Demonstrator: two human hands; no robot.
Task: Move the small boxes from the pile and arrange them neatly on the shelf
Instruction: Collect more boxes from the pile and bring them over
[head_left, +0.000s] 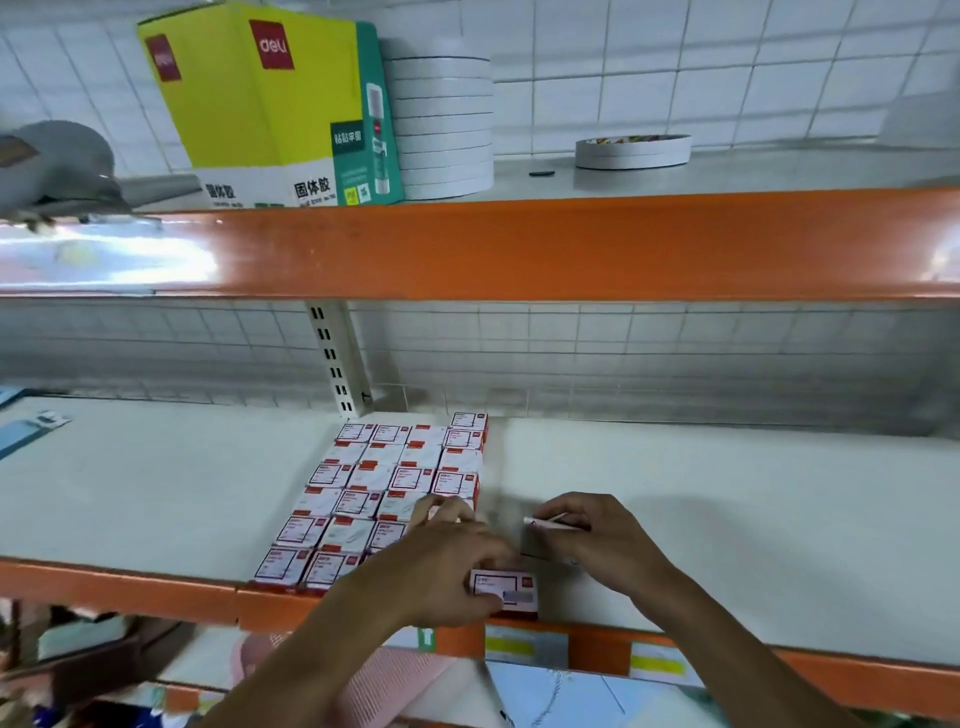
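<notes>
Grid of small red-and-white boxes already arranged on shelf, back to front edge. Left hand gripping front-edge box; right hand pinching another box. Pile not visible; remainder unknown.

A stationery shop: orange-edged shelving carries a glue-stick carton, stacked tape rolls and price labels.

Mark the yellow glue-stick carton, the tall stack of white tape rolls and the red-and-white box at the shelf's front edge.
Yellow glue-stick carton (260, 104), head view, front face.
Tall stack of white tape rolls (444, 130), head view, side.
Red-and-white box (511, 590), head view, top face.
</notes>
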